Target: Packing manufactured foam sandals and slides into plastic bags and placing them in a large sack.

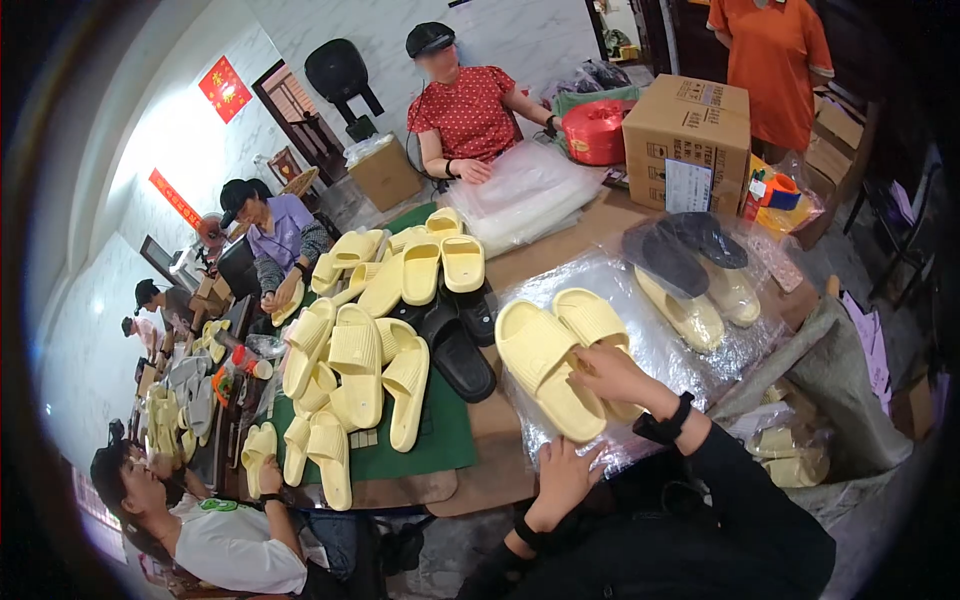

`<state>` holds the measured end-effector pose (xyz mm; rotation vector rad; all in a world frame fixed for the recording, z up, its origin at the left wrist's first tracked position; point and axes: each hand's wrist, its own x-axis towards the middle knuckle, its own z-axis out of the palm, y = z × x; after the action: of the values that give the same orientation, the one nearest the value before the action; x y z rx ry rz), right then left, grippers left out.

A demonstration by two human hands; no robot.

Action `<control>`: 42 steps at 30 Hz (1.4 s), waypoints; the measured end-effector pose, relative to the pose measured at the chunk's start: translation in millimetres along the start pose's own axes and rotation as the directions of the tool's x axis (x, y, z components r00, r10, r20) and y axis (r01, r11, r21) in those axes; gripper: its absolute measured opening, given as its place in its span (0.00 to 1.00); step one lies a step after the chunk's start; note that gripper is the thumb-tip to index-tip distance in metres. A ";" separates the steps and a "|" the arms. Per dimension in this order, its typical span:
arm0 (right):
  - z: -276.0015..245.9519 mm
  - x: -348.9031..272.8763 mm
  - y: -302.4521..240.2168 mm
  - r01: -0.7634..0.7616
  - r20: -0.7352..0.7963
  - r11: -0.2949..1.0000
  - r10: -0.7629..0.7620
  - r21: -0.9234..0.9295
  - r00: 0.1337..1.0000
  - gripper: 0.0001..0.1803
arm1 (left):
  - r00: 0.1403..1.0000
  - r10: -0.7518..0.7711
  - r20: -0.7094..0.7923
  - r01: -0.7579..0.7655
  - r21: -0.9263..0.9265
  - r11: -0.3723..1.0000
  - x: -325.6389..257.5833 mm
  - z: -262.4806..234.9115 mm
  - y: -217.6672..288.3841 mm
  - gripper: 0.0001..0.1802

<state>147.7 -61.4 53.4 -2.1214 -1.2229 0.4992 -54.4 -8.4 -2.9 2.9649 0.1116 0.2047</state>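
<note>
A pair of pale yellow slide slippers lies side by side on clear plastic bags in front of me. My right hand (612, 376) reaches over the right slipper (590, 312), its fingers curled at the inner edge of the left slipper (535, 345). They appear to grip that slipper near its strap. My left hand (565, 482) is at the heel end of the left slipper, fingers stretched out and thumb apart, by the edge of the clear plastic (640, 440). Whether its fingertips touch the slipper or only the plastic is hard to tell.
Yellow slippers (355, 365) are piled on a green mat (430, 450), with black slippers (455, 350) beside them. Bagged yellow and dark slippers (690, 290) lie at right. Beyond are a carton (690, 130), red twine (598, 132) and plastic sheets (520, 200). Co-workers surround the table.
</note>
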 end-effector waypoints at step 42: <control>-57.7 -116.6 32.6 -0.119 0.676 0.827 -0.357 0.550 0.645 0.24 | 0.975 0.116 -0.189 -0.151 -0.184 0.971 42.6 9.5 -56.3 0.33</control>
<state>144.7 -193.9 74.5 -1.2917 -1.3978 1.5987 -14.5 49.1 -16.3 2.7518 -0.0837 0.4695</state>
